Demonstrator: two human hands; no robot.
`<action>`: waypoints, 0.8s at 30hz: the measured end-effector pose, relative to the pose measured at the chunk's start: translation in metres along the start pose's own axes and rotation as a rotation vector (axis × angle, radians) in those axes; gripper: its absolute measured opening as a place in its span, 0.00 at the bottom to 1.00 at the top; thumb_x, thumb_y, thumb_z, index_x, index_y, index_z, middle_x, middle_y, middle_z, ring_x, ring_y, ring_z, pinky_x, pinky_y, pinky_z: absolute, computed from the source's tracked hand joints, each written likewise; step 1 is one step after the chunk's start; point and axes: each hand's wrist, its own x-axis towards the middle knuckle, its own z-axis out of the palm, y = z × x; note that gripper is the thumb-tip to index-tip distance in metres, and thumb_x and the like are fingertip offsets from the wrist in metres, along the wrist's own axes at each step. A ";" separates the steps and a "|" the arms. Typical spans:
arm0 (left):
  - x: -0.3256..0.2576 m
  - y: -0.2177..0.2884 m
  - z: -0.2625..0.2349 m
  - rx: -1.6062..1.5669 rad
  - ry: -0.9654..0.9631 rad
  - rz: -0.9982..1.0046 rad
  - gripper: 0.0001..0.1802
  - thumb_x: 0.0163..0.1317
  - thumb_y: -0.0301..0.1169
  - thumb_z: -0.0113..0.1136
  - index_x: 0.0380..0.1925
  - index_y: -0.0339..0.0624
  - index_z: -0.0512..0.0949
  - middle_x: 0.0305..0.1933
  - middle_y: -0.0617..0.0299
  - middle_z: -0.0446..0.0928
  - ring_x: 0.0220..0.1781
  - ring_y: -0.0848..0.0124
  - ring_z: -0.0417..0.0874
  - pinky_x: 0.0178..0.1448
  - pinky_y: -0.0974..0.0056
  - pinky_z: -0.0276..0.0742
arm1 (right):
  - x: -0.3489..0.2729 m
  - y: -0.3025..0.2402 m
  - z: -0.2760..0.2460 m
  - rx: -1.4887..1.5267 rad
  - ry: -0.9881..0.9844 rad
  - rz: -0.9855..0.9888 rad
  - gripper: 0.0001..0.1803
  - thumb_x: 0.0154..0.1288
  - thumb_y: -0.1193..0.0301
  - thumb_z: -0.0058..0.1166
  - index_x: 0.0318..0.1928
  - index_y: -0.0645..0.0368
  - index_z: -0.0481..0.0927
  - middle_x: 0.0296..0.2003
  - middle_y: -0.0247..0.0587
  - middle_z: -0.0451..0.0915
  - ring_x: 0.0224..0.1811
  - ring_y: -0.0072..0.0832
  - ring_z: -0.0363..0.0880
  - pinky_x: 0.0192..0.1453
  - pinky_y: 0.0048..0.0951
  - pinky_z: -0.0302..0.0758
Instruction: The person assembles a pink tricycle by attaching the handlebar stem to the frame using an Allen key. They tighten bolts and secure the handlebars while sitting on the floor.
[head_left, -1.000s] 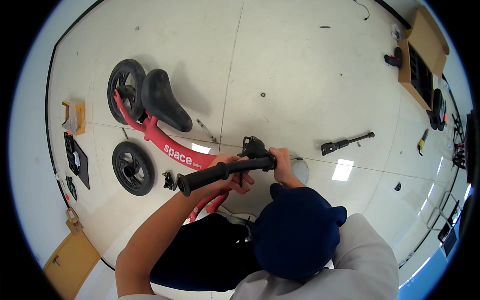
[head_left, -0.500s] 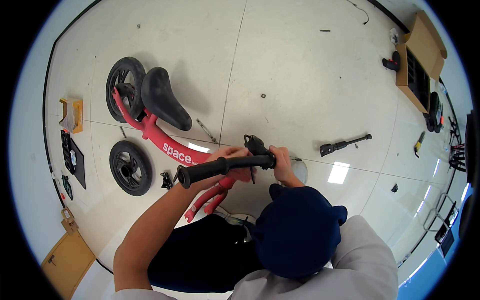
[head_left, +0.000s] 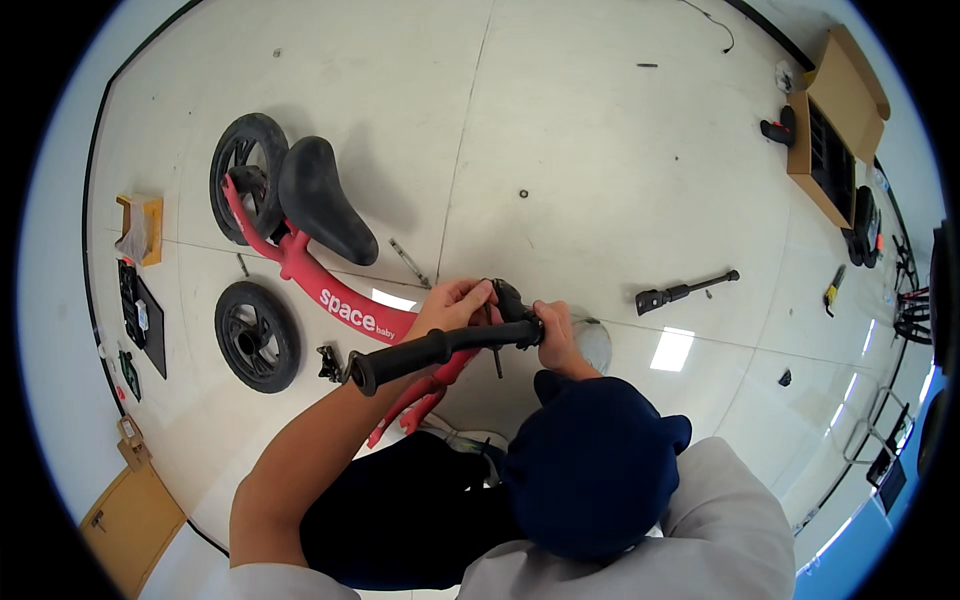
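Note:
My right hand (head_left: 562, 342) is wrapped around the black handlebar (head_left: 430, 352) close to its centre clamp. The grip end of the bar points toward the lower left, over my left forearm. At the black stem clamp (head_left: 508, 298), the fingers of my left hand (head_left: 455, 305) pinch its left side; the fingertips are partly hidden. Below the bar, a thin dark rod (head_left: 498, 362) hangs down. The pink balance bike frame (head_left: 350, 308) lies beyond my left hand, with its black saddle (head_left: 325, 205) attached. Its pink fork (head_left: 410, 408) shows beneath my left forearm.
Left on the tiled floor lie a loose black wheel (head_left: 257, 336) and a rear wheel (head_left: 248, 180). A black seat-post-like part (head_left: 685, 291) and a yellow-handled cutter (head_left: 833, 290) lie to the right. An opened cardboard box (head_left: 822, 165) stands far right. A dark blue cap (head_left: 595, 470) hides the lower middle.
The handlebar has shifted slightly downward and left at its grip end. My left fingers have closed in on the clamp, and my right hand has shifted slightly down and left.

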 end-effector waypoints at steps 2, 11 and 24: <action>-0.006 0.001 0.010 -0.216 0.049 -0.047 0.15 0.76 0.37 0.50 0.38 0.35 0.73 0.26 0.57 0.79 0.24 0.70 0.82 0.28 0.64 0.81 | 0.000 0.003 0.005 -0.031 0.051 -0.005 0.09 0.74 0.72 0.47 0.48 0.64 0.75 0.37 0.50 0.76 0.37 0.41 0.73 0.41 0.41 0.69; 0.021 -0.005 -0.032 0.334 -0.045 0.074 0.16 0.77 0.37 0.47 0.41 0.34 0.74 0.25 0.59 0.78 0.25 0.68 0.82 0.26 0.62 0.81 | 0.038 -0.045 0.010 0.330 0.114 0.211 0.28 0.73 0.63 0.42 0.16 0.67 0.66 0.10 0.36 0.60 0.15 0.22 0.57 0.21 0.36 0.55; 0.003 0.012 -0.015 -0.220 -0.134 -0.156 0.17 0.76 0.43 0.47 0.38 0.38 0.70 0.24 0.59 0.74 0.21 0.68 0.79 0.26 0.60 0.77 | 0.040 -0.044 0.012 0.358 0.105 0.389 0.31 0.76 0.60 0.41 0.16 0.67 0.70 0.11 0.33 0.64 0.16 0.19 0.60 0.21 0.32 0.57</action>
